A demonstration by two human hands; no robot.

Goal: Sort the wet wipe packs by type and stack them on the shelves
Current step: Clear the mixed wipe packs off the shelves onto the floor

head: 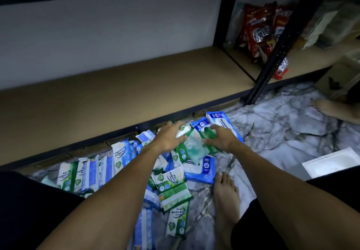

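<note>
Bare shelf board (120, 86); black upright (272, 54) rightward
</note>
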